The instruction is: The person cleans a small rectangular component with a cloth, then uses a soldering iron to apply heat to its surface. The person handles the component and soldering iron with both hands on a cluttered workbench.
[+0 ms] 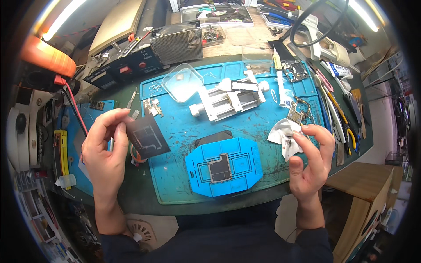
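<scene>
My left hand pinches a thin dark metal stencil by its edge, raised and tilted above the mat, its fine cut-out pattern showing. On the right, my right hand has its fingertips on a crumpled white wipe with dark smudges. Between both hands lies a blue octagonal holder with grooved lines. A small grey-edged circuit board sits in its middle. Part of a black piece shows behind the holder's far edge.
Beyond the holder stands a metal clamp fixture on the blue mat. A clear plastic lid, a syringe and circuit boards lie around it. Tweezers and pliers line the right side; a black power box stands back left.
</scene>
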`<state>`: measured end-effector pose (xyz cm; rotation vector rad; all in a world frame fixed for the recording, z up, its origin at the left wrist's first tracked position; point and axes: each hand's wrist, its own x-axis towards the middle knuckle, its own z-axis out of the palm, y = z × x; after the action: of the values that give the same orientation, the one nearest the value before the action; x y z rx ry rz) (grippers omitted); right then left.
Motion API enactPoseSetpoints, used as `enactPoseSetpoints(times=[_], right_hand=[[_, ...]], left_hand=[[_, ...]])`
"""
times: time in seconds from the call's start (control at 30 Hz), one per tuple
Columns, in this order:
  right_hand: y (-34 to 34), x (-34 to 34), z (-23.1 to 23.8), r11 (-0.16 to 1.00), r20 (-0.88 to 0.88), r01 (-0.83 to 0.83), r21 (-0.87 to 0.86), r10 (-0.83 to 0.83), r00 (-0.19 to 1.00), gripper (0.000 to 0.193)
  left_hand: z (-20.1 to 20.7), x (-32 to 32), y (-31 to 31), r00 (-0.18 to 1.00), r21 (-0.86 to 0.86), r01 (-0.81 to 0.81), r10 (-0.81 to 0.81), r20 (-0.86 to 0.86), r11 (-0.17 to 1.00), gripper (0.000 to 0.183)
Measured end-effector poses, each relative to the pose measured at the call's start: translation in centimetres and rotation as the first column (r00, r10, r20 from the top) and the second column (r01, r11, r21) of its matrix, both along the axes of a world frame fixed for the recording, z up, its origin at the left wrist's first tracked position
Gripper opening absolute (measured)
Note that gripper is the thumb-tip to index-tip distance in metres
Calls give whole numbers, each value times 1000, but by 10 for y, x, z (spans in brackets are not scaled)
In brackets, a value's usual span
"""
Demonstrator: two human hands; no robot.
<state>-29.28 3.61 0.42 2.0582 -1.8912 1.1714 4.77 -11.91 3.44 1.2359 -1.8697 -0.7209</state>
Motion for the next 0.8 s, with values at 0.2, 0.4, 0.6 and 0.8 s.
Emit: enactPoseSetpoints(times=[0.2,0.4,0.6,0.8], right_hand=[[0,1,-5,996,73,78,-35,-75,995,38],[-1,1,-9,994,111,98,-57,-91,990,38],[0,0,-6,993,93,107,-49,-102,990,34],[1,-2,-7,992,106,114,-58,-107,989,32]], left_hand=[[5,-1,3,992,-20,59,-56,117,998,25],[7,1,1,987,25,79,-82,139,997,24],[9,3,4,997,153,70,-68,-21,986,29],[9,0,5,980,220,131,-91,-179,967,28]])
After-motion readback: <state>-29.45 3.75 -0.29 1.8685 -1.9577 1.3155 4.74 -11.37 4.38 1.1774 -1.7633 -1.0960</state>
